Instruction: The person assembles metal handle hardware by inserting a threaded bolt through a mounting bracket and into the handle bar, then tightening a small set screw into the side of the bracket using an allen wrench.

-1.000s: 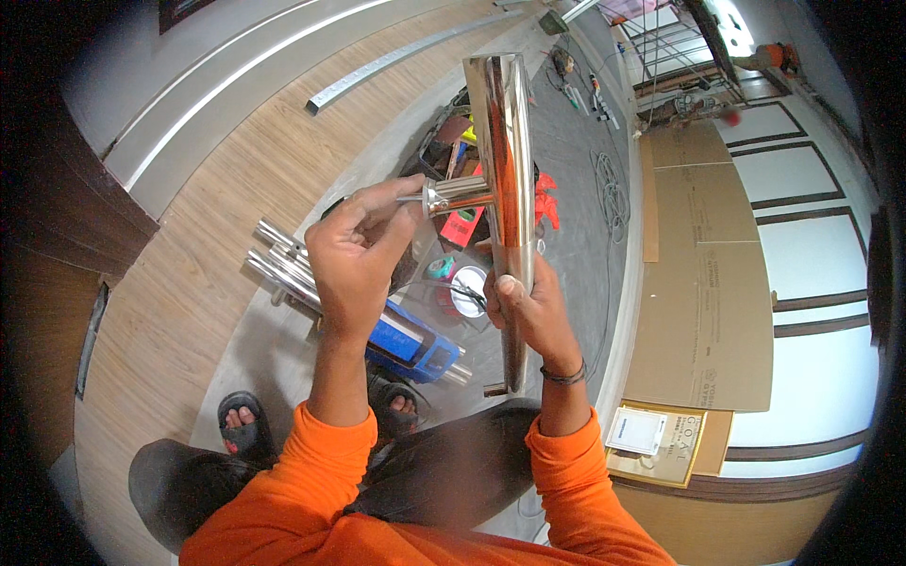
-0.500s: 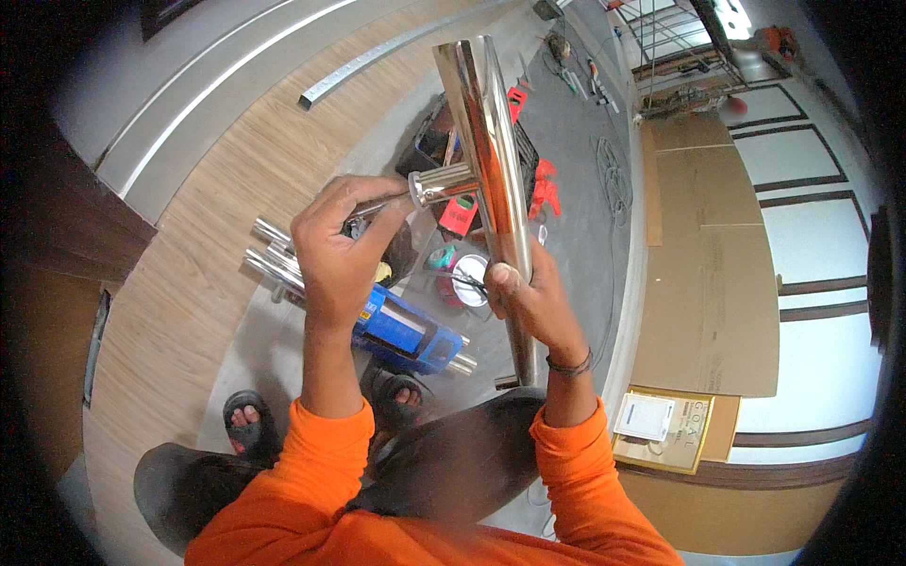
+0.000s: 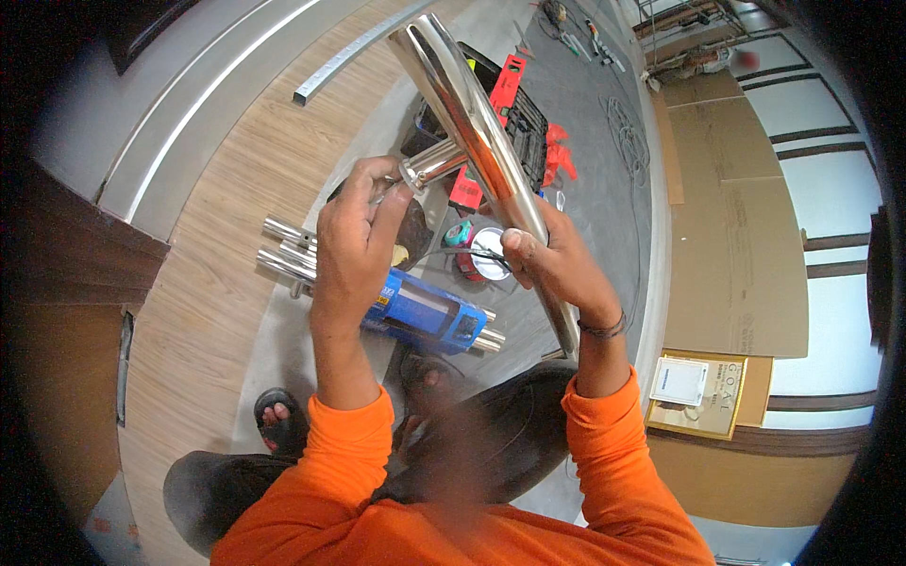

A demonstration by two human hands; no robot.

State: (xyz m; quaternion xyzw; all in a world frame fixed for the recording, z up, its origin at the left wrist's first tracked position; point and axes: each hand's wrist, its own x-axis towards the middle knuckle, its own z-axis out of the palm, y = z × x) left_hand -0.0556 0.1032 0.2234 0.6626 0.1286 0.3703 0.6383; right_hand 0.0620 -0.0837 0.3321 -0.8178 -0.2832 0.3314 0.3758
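Pipe of polished silver metal (image 3: 467, 118), 1 long cylinder, slants through the gripping right hand (image 3: 563, 264) and up past the left hand (image 3: 356, 236), whose fingers, at the pipe's 1 short cylindrical silver side stub (image 3: 435, 161), pinch 1 thin metal rod (image 3: 380, 197).

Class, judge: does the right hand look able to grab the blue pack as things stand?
Probably not: the right hand is holding the T-shaped tube, and would likely need freeing first.
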